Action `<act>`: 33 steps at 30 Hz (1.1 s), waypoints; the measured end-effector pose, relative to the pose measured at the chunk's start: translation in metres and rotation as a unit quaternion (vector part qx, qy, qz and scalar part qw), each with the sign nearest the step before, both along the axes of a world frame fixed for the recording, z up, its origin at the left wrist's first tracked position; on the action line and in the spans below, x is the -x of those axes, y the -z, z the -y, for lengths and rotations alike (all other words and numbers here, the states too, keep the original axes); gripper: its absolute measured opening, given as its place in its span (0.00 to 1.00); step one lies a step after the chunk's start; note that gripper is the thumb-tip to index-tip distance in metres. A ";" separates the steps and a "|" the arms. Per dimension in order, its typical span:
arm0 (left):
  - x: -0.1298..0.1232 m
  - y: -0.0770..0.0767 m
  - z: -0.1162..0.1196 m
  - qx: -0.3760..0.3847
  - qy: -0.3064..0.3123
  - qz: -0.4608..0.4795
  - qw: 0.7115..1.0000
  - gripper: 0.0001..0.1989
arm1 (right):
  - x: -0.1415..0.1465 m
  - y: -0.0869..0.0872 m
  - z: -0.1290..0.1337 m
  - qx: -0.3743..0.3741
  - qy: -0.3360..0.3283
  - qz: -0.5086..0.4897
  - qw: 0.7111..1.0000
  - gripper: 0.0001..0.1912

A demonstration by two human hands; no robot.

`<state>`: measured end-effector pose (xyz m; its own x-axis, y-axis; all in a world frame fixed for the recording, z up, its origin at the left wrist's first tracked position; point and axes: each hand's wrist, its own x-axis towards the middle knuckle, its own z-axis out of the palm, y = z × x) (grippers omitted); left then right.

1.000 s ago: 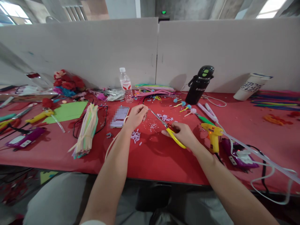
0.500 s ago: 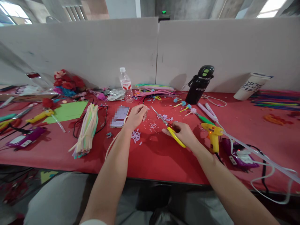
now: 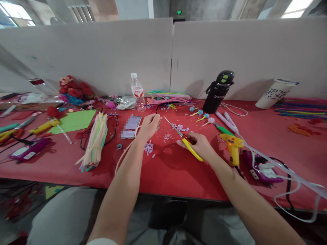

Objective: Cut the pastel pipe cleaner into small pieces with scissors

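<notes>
Scissors (image 3: 186, 142) have backed off the left grip (image 3: 150, 124) pinching a strand (image 3: 125, 151), handles (image 3: 195, 153) clamped in right grip (image 3: 196, 142)

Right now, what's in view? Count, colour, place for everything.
scissors: 1, yellow-handled, centre
cut bits: many, lilac, centre
phone: 1, pale screen, centre-left
strip bundle: 1, cream and green, left
paper: at least 1, green, left
glue guns: 2, yellow, either side
power strips: 2, purple, either side
flower heap: 1, mostly red, back left
water bottle: 1, clear, back centre
flask: 1, black, back right
cup: 1, white, far right
ball-topped pieces: 4, blue (3), pink (1), near flask
craft stems: many, mixed, back centre, far right
two-armed tool: 1, pale pink, right
small scraps: many, mixed, throughout
table: 1, red, foreground
partition: 2 panels, pale grey, back
left hand: 1, bare, fingers pinched, near scissors' tip
right hand: 1, bare, on scissors' handles
</notes>
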<state>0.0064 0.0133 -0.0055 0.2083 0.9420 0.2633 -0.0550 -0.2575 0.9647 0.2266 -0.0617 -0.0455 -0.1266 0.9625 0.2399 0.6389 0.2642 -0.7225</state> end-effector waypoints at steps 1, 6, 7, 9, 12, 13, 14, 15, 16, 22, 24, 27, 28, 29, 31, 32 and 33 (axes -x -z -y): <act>0.000 -0.001 0.000 -0.002 -0.007 -0.008 1.000 0.15 | 0.000 0.000 0.000 0.000 0.001 -0.001 1.000 0.25; 0.001 -0.003 0.002 -0.034 -0.038 -0.063 0.997 0.16 | 0.001 -0.001 0.000 0.001 0.004 0.003 1.000 0.26; 0.002 -0.003 0.002 -0.039 -0.041 -0.068 0.996 0.16 | 0.001 -0.001 0.000 -0.001 0.004 0.005 1.000 0.26; 0.002 -0.003 0.003 -0.042 -0.043 -0.068 0.996 0.17 | 0.001 -0.001 0.000 -0.004 0.006 0.009 1.000 0.27; 0.002 -0.003 0.004 -0.037 -0.046 -0.064 0.996 0.18 | 0.000 0.000 0.000 -0.007 0.010 0.018 1.000 0.27; 0.002 -0.003 0.004 -0.035 -0.048 -0.065 0.996 0.18 | 0.000 0.000 0.000 -0.006 0.010 0.020 1.000 0.27; 0.002 -0.002 0.004 -0.034 -0.050 -0.067 0.996 0.18 | 0.000 0.000 0.000 -0.006 0.010 0.021 1.000 0.26; 0.001 -0.002 0.004 -0.034 -0.052 -0.070 0.996 0.18 | 0.000 0.000 -0.001 -0.005 0.010 0.021 1.000 0.26; 0.001 -0.002 0.004 -0.036 -0.052 -0.073 0.995 0.18 | 0.000 0.000 -0.001 -0.004 0.010 0.021 1.000 0.26; 0.001 -0.003 0.003 -0.058 -0.046 -0.068 0.995 0.18 | 0.001 0.002 -0.001 0.000 0.011 0.010 1.000 0.27; 0.001 -0.003 0.003 -0.055 -0.043 -0.070 0.995 0.18 | 0.001 0.002 0.000 -0.002 0.011 0.008 1.000 0.27; 0.001 -0.003 0.003 -0.051 -0.041 -0.077 0.995 0.18 | 0.001 0.002 0.000 -0.006 0.015 0.009 1.000 0.27; 0.001 -0.002 0.003 -0.052 -0.041 -0.080 0.995 0.18 | 0.001 0.001 0.000 -0.006 0.016 0.009 1.000 0.27; 0.001 -0.002 0.003 -0.052 -0.041 -0.083 0.994 0.19 | 0.001 0.001 0.000 -0.005 0.018 0.010 1.000 0.27; 0.001 -0.002 0.003 -0.053 -0.041 -0.086 0.994 0.19 | 0.001 0.001 0.000 -0.004 0.018 0.009 1.000 0.27; 0.001 -0.001 0.003 -0.054 -0.041 -0.088 0.994 0.19 | 0.001 0.001 0.000 -0.004 0.018 0.009 1.000 0.27; 0.002 -0.001 0.003 -0.054 -0.041 -0.090 0.994 0.19 | 0.001 0.002 0.000 -0.003 0.016 0.008 1.000 0.27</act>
<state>0.0049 0.0105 -0.0042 0.1845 0.9261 0.3291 0.1409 -0.3563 0.9237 0.2258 -0.0616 -0.0472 -0.0987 0.9647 0.2440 0.6587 0.2471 -0.7107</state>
